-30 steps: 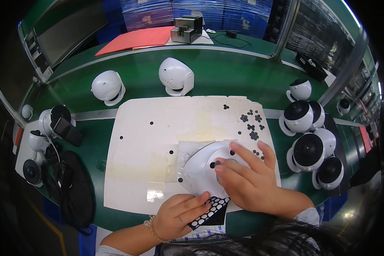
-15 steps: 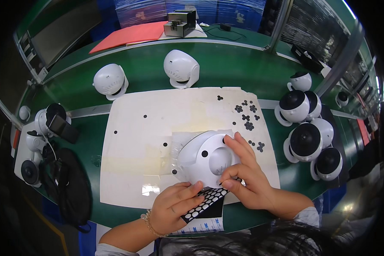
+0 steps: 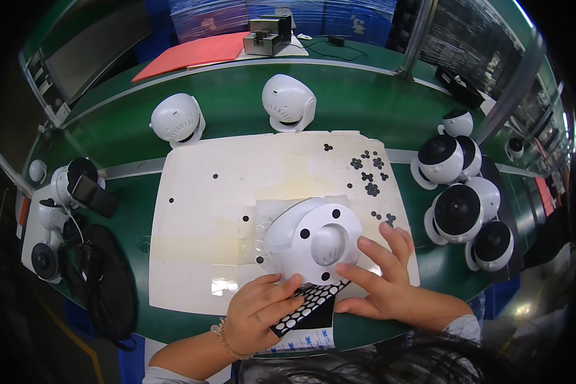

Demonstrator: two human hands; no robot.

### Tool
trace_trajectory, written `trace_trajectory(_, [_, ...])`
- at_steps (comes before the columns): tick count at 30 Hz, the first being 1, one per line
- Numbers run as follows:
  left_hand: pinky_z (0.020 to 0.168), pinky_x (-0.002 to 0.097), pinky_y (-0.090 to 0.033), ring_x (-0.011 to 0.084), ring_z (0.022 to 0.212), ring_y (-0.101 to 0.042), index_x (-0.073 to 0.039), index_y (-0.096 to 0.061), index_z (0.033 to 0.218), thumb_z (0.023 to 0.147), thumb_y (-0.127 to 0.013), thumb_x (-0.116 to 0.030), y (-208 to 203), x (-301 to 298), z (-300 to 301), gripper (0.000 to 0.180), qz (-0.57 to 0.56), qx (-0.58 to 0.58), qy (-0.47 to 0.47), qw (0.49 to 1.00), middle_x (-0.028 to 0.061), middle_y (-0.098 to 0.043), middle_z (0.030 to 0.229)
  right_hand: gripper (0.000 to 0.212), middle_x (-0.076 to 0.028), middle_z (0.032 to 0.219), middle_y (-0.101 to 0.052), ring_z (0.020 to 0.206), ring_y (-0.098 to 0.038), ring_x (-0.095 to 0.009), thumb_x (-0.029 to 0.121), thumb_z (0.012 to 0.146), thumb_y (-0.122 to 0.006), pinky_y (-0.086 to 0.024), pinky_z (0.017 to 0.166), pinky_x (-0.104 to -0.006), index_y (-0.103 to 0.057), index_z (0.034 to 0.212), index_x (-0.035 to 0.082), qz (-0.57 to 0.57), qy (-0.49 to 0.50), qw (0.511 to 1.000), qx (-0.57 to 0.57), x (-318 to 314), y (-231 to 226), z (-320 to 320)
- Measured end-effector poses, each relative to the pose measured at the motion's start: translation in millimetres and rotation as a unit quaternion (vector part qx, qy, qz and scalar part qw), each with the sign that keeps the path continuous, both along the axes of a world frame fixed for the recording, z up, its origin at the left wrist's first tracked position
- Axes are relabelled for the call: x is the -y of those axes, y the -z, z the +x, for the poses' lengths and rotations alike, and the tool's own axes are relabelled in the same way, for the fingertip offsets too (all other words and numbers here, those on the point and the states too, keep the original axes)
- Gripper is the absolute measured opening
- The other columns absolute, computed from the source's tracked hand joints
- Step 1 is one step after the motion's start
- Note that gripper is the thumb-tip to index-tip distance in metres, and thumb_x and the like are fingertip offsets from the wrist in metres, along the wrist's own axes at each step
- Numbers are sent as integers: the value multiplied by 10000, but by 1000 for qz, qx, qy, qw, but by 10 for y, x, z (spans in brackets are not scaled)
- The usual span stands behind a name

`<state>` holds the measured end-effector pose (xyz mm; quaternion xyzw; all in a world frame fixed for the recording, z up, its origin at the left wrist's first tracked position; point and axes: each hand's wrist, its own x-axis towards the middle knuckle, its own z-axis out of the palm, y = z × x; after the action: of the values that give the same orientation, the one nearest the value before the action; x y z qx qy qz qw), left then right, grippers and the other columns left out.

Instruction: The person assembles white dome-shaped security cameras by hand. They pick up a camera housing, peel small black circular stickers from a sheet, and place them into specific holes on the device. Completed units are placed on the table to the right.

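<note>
A white rounded device (image 3: 294, 233) lies tipped on the board with its round base facing up. Three black round pads are visible on that base, around a hollow centre. My left hand (image 3: 259, 310) grips a black sheet with rows of white circles (image 3: 310, 302), and its fingertips are at the device's near edge. Beside the base, on its right, my right hand (image 3: 381, 275) is open with fingers spread. One fingertip is close to the nearest pad (image 3: 326, 276); whether it touches cannot be made out.
Under the device is a pale board (image 3: 198, 237) dotted with loose black pads, clustered at the far right (image 3: 372, 189). Two white devices (image 3: 288, 102) stand on the green strip behind. Several black-faced devices (image 3: 457, 211) crowd the right side. A black pouch (image 3: 112, 275) and cabled devices lie left.
My right hand has drawn back from the base and its fingers have opened, leaving a black pad on the near rim. Both devices on the green strip have shifted right.
</note>
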<state>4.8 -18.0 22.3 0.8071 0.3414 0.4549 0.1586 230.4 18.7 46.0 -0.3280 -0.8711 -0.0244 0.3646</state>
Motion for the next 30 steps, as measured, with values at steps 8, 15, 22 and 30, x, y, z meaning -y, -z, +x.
trace_trajectory(8, [800,384,-470,233,789,-603,-28,-616,878,593,-655,-33,-10,4,3,287,-22,13,-14,1000,130,-562,1112,231,42,983,-575,1029,-419,-153,194,635,-665,-279,859,-361,-658,866,201,203,-140,969,-32,-20,91,-19])
trace_trajectory(15, [702,373,-490,304,755,-607,2,-579,877,521,-608,100,-2,-28,0,370,17,-2,10,1000,180,-526,1152,52,-144,1246,-411,1190,-311,-344,111,797,-552,-235,964,-418,-564,841,86,-212,-25,962,-169,-223,-38,78])
trace_trajectory(22, [701,379,-490,302,771,-603,-1,-578,885,517,-605,100,-2,-20,-1,383,8,-10,12,1000,176,-520,1160,67,-144,1257,-398,1200,-298,-349,118,803,-559,-215,983,-430,-558,856,78,-236,-55,960,-138,-237,-46,89])
trace_trajectory(30, [732,383,-484,278,758,-602,-11,-593,882,535,-623,60,-24,-12,7,355,9,-18,0,1000,158,-530,1150,165,-113,1170,-480,1113,-388,-327,192,767,-616,-271,920,-419,-579,895,95,10,-4,1000,4,-199,-2,184])
